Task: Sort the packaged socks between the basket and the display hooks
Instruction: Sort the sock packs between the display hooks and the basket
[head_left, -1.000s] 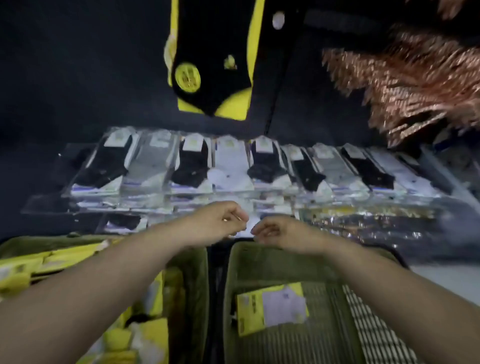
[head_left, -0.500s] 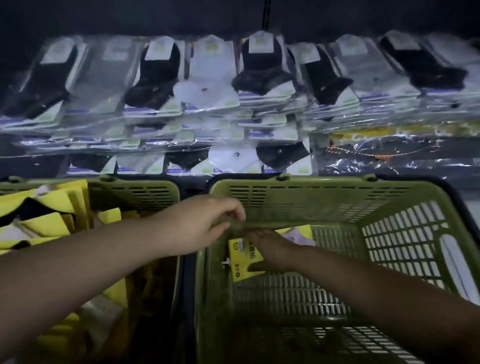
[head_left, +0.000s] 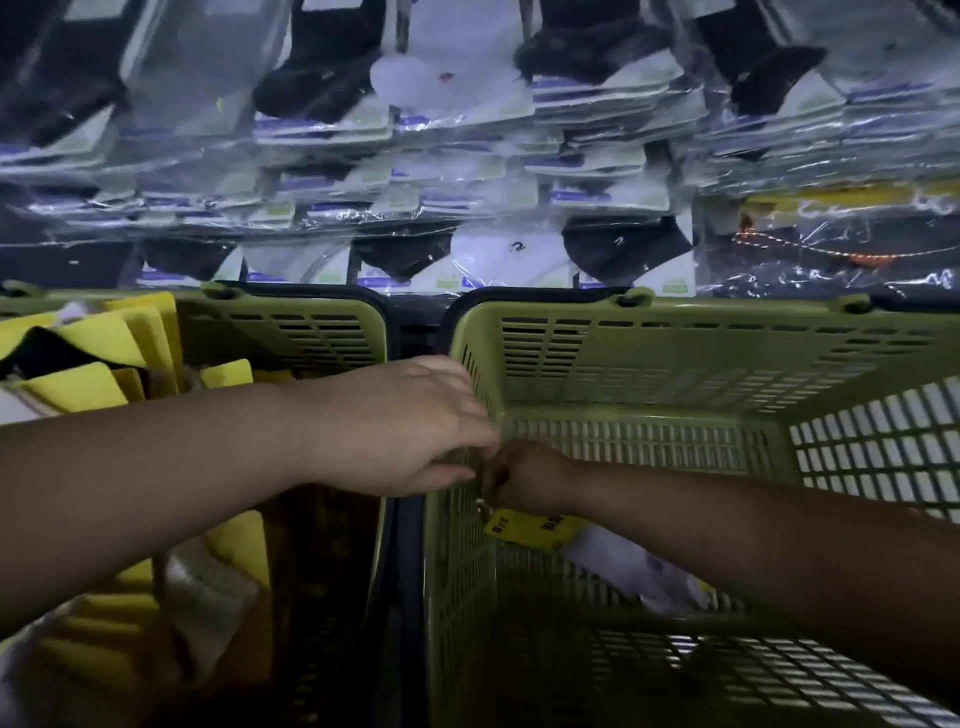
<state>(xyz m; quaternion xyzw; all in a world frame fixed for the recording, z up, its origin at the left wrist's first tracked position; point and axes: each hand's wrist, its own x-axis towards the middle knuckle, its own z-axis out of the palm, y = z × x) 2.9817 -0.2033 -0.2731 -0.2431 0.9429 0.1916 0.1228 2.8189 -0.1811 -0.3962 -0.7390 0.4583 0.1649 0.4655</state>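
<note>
Head view: the left hand (head_left: 405, 426) grips the right basket (head_left: 675, 353) by its left wall, the right hand (head_left: 524, 478) curls over its lone yellow sock pack (head_left: 530, 527), grasp unclear, and the heaped left basket (head_left: 291, 332) suggests most sorting remains beneath the far hanging packs (head_left: 322, 78).

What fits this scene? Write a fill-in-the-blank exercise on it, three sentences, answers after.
1. The right hand reaches into the basket on the ____ side.
2. The sock package at that hand has a ____ card.
3. That basket and the fuller basket beside it are both ____ in colour.

Missing words: right; yellow; green.
</note>
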